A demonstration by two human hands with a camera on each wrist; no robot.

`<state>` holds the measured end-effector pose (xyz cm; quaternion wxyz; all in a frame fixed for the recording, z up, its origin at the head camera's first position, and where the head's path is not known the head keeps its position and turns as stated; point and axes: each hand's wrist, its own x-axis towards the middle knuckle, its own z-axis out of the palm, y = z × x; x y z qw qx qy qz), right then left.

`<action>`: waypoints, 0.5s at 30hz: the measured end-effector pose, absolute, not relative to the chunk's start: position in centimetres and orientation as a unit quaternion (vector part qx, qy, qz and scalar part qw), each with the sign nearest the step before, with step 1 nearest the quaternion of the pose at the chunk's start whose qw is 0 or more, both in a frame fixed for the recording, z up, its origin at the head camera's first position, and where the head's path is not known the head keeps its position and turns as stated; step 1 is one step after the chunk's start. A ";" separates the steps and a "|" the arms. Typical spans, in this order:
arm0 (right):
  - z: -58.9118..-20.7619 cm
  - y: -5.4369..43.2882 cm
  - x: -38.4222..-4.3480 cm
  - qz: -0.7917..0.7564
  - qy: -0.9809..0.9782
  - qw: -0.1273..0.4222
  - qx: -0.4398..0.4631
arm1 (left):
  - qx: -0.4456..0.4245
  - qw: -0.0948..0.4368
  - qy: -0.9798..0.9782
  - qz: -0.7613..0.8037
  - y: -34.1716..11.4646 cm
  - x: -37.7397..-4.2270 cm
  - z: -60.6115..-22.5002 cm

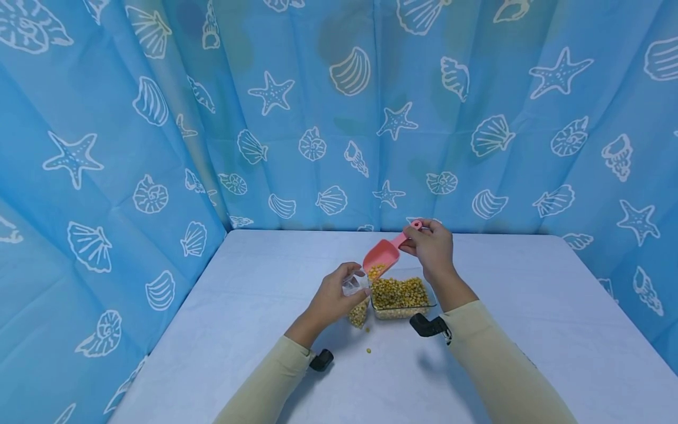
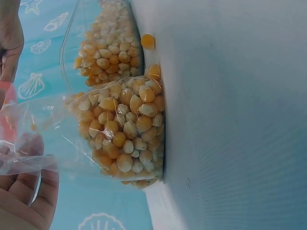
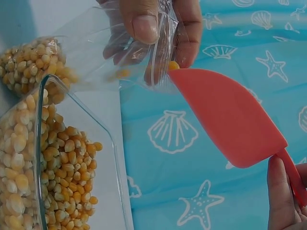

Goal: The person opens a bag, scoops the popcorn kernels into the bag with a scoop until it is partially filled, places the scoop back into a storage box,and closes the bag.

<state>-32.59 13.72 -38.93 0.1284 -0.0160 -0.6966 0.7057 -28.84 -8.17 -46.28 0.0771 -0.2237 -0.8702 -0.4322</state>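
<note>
Curtain (image 1: pixel 323 171): blue, with white shells and starfish, behind the table (image 1: pixel 254 294).
Left hand (image 1: pixel 331 297): fingers and thumb grip the clear bag (image 2: pixel 69 143) near its mouth.
Clear bag: on the table, just left of the glass container (image 1: pixel 402 308), corn (image 2: pixel 124 124) in its bottom.
Loose kernels (image 1: pixel 368 350): on the table, near the bag.
Pink scoop (image 1: pixel 382 253): tilted, kernels at its lip, by the bag's mouth.
Glass container: holds corn.
Right hand (image 1: pixel 434 247): pinches the scoop's handle.

The right fingers (image 3: pixel 279 189) hold one pink scoop (image 3: pixel 225 117); the left fingers (image 2: pixel 45 191), one plastic bag (image 2: pixel 125 127). Below the fingers are one glass container (image 3: pixel 38 148) and two stray kernels (image 1: pixel 368 350).
</note>
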 end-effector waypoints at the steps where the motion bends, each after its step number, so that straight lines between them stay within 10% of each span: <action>1: -38.9 13.7 -32.6 0.705 -0.697 0.128 -0.017 | -0.225 0.078 -0.870 -0.433 -8.2 -28.9 -46.3; 15: -38.3 13.5 -32.5 0.704 -0.698 0.129 -0.008 | -0.229 0.097 -0.866 -0.434 -8.3 -28.9 -46.3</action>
